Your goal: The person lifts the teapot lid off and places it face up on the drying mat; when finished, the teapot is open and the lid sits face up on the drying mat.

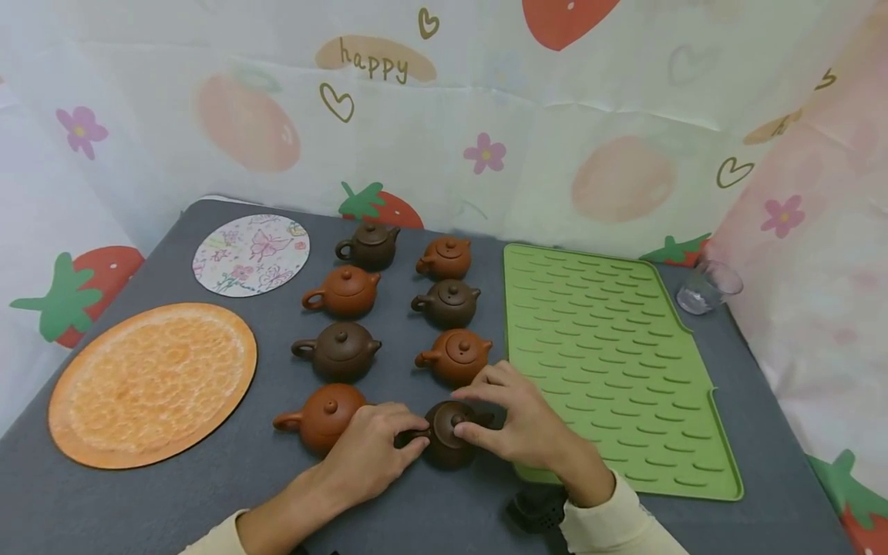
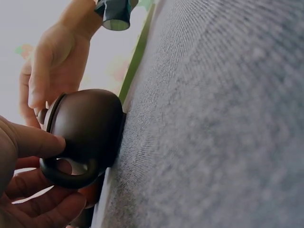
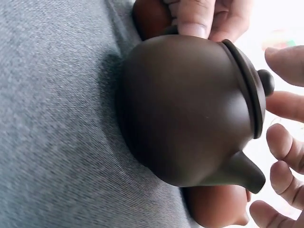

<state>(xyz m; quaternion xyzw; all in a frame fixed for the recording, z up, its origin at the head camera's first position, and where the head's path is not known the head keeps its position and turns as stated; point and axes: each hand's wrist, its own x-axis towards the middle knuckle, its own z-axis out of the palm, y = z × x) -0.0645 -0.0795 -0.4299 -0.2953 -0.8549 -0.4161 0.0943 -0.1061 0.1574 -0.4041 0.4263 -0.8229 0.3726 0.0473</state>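
Note:
A dark brown teapot point(image 1: 444, 451) stands on the grey cloth at the front, its lid on. My left hand point(image 1: 371, 447) pinches its loop handle point(image 2: 71, 179) between thumb and fingers. Over the lid is my right hand point(image 1: 520, 416), fingers spread, with thumb and forefinger at either side of the lid knob point(image 3: 266, 82); a small gap shows between them and the knob. The spout point(image 3: 237, 175) points to the right. Just left of it, an orange-brown teapot point(image 1: 326, 420) is partly hidden by my left hand.
Behind stand two columns of dark and orange-brown teapots point(image 1: 343, 351). A green ridged mat point(image 1: 610, 347) lies right, with a clear glass point(image 1: 701, 293) beyond it. Two round mats, one orange point(image 1: 153, 385) and one patterned white point(image 1: 250, 254), lie left. A black object point(image 1: 537, 509) sits near my right wrist.

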